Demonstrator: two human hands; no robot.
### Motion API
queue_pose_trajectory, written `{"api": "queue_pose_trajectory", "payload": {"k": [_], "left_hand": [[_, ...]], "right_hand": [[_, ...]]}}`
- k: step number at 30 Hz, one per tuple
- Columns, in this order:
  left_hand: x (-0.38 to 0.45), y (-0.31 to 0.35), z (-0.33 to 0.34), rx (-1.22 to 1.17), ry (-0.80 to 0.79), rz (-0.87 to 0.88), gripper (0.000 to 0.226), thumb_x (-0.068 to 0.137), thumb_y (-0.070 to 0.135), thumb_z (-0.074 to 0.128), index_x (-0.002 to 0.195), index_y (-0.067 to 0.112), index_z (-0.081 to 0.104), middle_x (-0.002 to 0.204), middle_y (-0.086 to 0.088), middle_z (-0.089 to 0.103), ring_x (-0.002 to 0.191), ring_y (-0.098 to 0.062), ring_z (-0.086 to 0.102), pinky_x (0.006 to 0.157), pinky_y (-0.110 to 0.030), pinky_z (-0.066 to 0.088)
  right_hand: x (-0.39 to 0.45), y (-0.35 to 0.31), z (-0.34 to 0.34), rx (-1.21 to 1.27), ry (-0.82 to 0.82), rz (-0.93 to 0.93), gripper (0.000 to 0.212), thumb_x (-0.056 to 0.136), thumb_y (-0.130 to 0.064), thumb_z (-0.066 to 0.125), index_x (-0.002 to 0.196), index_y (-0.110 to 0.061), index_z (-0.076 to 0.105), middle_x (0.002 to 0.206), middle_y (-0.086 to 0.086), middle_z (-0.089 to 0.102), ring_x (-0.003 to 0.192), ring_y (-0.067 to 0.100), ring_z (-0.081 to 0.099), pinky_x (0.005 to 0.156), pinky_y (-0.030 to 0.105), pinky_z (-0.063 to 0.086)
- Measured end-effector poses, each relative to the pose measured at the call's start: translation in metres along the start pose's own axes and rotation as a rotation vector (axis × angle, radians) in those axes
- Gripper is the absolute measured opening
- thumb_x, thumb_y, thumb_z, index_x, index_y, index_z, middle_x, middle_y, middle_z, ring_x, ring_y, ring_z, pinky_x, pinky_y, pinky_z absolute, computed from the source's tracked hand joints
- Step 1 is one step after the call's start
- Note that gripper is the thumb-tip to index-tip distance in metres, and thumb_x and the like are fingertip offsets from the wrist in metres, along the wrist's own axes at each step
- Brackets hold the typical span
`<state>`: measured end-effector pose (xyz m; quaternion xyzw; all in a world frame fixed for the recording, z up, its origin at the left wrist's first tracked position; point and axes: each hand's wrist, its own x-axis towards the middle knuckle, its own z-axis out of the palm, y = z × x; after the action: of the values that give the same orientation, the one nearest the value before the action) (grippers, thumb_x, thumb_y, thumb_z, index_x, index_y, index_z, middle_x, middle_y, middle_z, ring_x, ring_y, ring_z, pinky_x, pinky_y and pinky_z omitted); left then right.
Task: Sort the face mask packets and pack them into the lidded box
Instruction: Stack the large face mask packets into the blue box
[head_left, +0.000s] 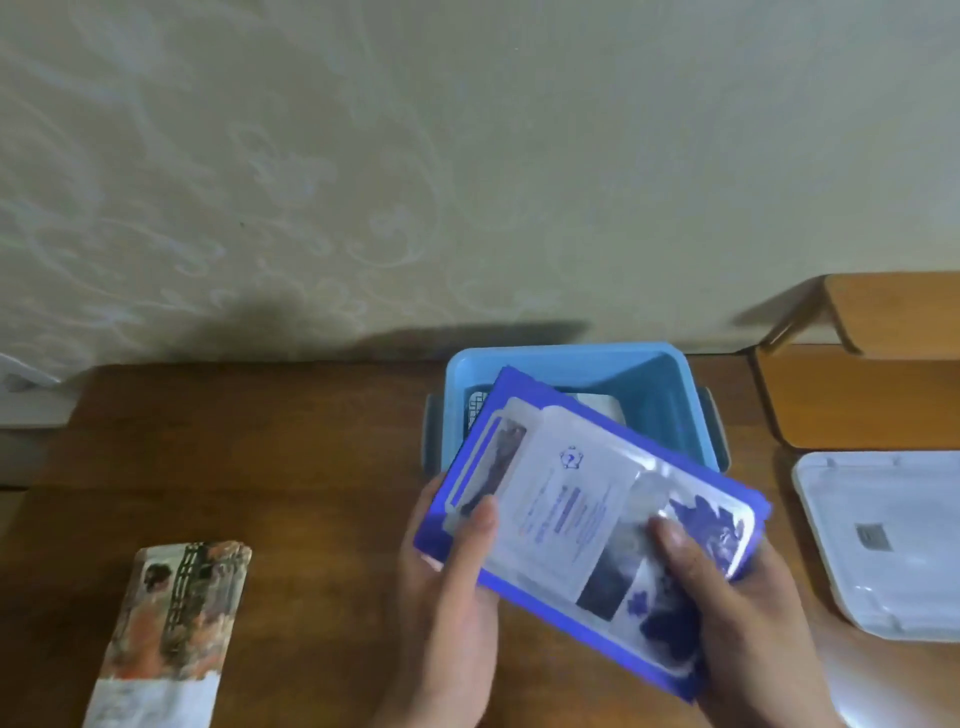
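Head view: blue packets (597, 525) get gripped by left hand (457, 561) and right hand (727, 587), thumbs on top, long axis slanted, far end already overhanging the blue box (670, 395).

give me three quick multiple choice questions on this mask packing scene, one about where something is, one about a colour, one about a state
1. Where does the white lid lie?
A. on the box
B. on the table, right of the box
C. in the left hand

2. What colour are the borders of the packets held in both hands?
A. blue
B. green
C. red

3. How is the blue box?
A. shut with its lid
B. open, with something already inside
C. turned upside down

Answers:
1 B: the lid rests flat at the table's right edge.
2 A: blue borders frame the stack gripped by the left hand and the right hand.
3 B: the rim is uncovered and a packet shows inside.
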<state>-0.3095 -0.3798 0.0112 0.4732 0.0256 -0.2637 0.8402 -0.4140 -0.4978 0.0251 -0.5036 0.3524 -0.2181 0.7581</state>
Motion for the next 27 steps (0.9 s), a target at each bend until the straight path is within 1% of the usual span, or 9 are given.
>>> {"api": "queue_pose_trajectory", "payload": {"k": [2, 4, 7, 10, 14, 19, 22, 25, 27], "left_hand": [[0.028, 0.012, -0.01, 0.249, -0.066, 0.117, 0.065, 0.063, 0.022, 0.085, 0.121, 0.012, 0.058, 0.106, -0.005, 0.074, 0.097, -0.016, 0.07, 0.08, -0.03, 0.057], [0.059, 0.024, -0.02, 0.671, -0.092, 0.222, 0.052, 0.072, 0.022, 0.076, 0.121, 0.017, 0.058, 0.098, 0.006, 0.074, 0.089, -0.007, 0.067, 0.078, -0.024, 0.053], [0.092, 0.025, -0.038, 1.304, -0.133, 0.474, 0.047, 0.08, 0.031, 0.076, 0.123, 0.021, 0.059, 0.112, 0.013, 0.065, 0.102, -0.008, 0.058, 0.091, -0.023, 0.045], [0.111, 0.022, -0.05, 1.544, -0.235, 0.67, 0.044, 0.085, 0.034, 0.069, 0.123, 0.014, 0.061, 0.125, 0.002, 0.06, 0.117, -0.017, 0.048, 0.103, -0.024, 0.034], [0.125, 0.019, -0.052, 1.742, -0.47, 0.616, 0.061, 0.085, 0.048, 0.061, 0.137, 0.019, 0.05, 0.142, 0.002, 0.048, 0.135, -0.021, 0.034, 0.111, -0.043, 0.031], [0.129, 0.022, -0.036, 2.127, -0.578, 0.392, 0.083, 0.081, 0.072, 0.051, 0.149, 0.033, 0.023, 0.158, 0.008, 0.016, 0.144, -0.025, 0.005, 0.115, -0.061, 0.002], [0.135, 0.027, -0.025, 2.215, -0.603, 0.293, 0.088, 0.076, 0.076, 0.056, 0.147, 0.036, 0.023, 0.152, 0.008, 0.023, 0.142, -0.027, 0.011, 0.113, -0.065, -0.001], [0.14, 0.031, -0.016, 2.29, -0.629, 0.221, 0.091, 0.069, 0.071, 0.067, 0.143, 0.034, 0.028, 0.144, 0.007, 0.033, 0.138, -0.028, 0.018, 0.112, -0.066, -0.002], [0.142, 0.034, -0.011, 2.329, -0.644, 0.216, 0.091, 0.067, 0.069, 0.071, 0.14, 0.032, 0.031, 0.141, 0.005, 0.035, 0.137, -0.029, 0.019, 0.111, -0.068, -0.002]], "right_hand": [[0.033, -0.019, -0.013, -0.074, -0.1, 0.032, 0.028, 0.08, -0.016, 0.067, 0.106, -0.005, 0.068, 0.09, 0.016, 0.075, 0.075, 0.032, 0.073, 0.063, 0.039, 0.059], [0.07, -0.037, -0.017, -0.196, -0.135, 0.074, 0.024, 0.085, -0.016, 0.064, 0.106, -0.005, 0.067, 0.095, 0.017, 0.074, 0.082, 0.035, 0.073, 0.071, 0.044, 0.059], [0.114, -0.037, -0.011, -0.378, -0.177, 0.105, 0.022, 0.084, -0.019, 0.069, 0.102, -0.004, 0.068, 0.089, 0.014, 0.075, 0.076, 0.029, 0.074, 0.065, 0.036, 0.058], [0.139, -0.018, -0.001, -0.405, -0.142, 0.229, 0.018, 0.083, -0.014, 0.071, 0.096, -0.002, 0.069, 0.082, 0.012, 0.075, 0.066, 0.022, 0.072, 0.056, 0.031, 0.058], [0.153, 0.008, 0.01, -0.369, -0.111, 0.437, 0.019, 0.083, -0.013, 0.073, 0.097, -0.001, 0.07, 0.082, 0.014, 0.075, 0.065, 0.025, 0.072, 0.056, 0.034, 0.058], [0.16, 0.019, 0.012, -0.514, -0.016, 0.492, 0.041, 0.075, -0.029, 0.081, 0.104, -0.002, 0.067, 0.086, 0.016, 0.075, 0.069, 0.028, 0.072, 0.062, 0.037, 0.06], [0.159, 0.015, 0.013, -0.74, -0.012, 0.413, 0.064, 0.071, -0.036, 0.083, 0.115, -0.008, 0.046, 0.09, 0.01, 0.07, 0.068, 0.023, 0.07, 0.058, 0.032, 0.056], [0.15, 0.002, 0.014, -1.137, -0.156, 0.252, 0.08, 0.075, -0.032, 0.081, 0.132, -0.011, 0.03, 0.1, 0.001, 0.059, 0.083, 0.021, 0.059, 0.072, 0.03, 0.046], [0.146, -0.004, 0.013, -1.36, -0.253, 0.181, 0.093, 0.074, -0.035, 0.08, 0.142, -0.01, 0.021, 0.108, 0.006, 0.055, 0.093, 0.025, 0.053, 0.079, 0.029, 0.041]]}}
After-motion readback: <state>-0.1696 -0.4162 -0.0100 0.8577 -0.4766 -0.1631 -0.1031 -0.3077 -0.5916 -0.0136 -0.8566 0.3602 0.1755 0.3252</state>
